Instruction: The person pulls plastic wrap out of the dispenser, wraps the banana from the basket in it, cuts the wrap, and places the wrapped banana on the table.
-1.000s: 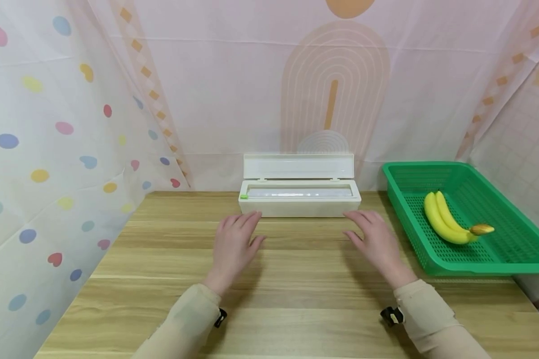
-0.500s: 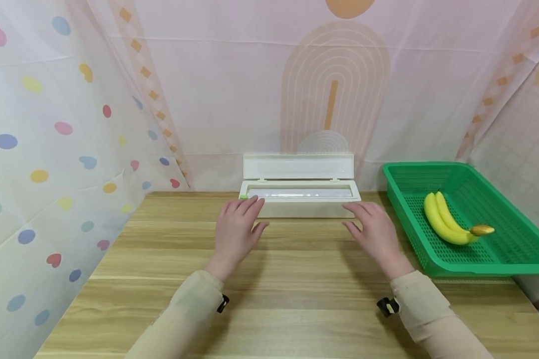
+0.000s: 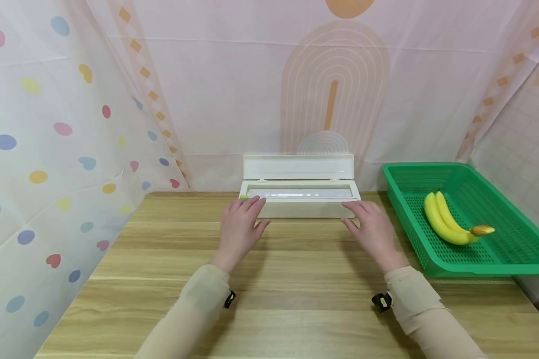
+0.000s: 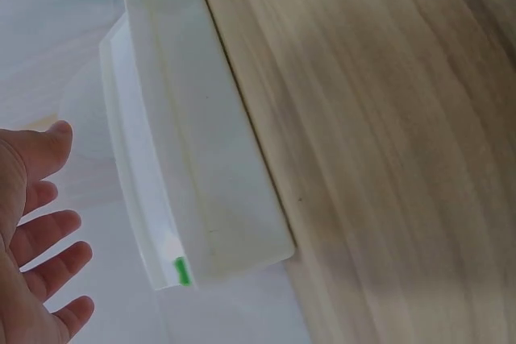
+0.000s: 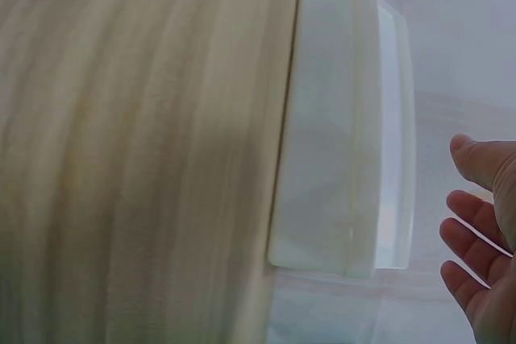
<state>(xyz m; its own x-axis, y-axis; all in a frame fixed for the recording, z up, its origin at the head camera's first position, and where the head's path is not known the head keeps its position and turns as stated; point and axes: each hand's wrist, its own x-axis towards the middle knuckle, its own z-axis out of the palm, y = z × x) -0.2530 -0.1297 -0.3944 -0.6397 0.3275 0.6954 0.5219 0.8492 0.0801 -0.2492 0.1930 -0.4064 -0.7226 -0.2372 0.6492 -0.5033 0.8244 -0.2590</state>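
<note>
A long white dispenser box (image 3: 299,205) stands at the back of the wooden table (image 3: 305,284), its lid raised and a clear roll showing inside. My left hand (image 3: 240,225) hovers with straight, spread fingers at the box's left front corner, by a small green tab (image 4: 182,270). My right hand (image 3: 372,227) is held the same way at the right front corner. In the left wrist view the left hand (image 4: 36,239) stays apart from the box (image 4: 193,142). In the right wrist view the right hand (image 5: 484,231) is also clear of the box (image 5: 339,118). Neither hand holds anything.
A green perforated basket (image 3: 489,268) sits on the table's right side with two yellow bananas (image 3: 442,219) in it. Patterned cloth backdrops close in the left, back and right. Bare wood lies between the hands and the near edge.
Both hands have slid forward over the table, from a little short of the box to its front corners. The box and basket have not moved.
</note>
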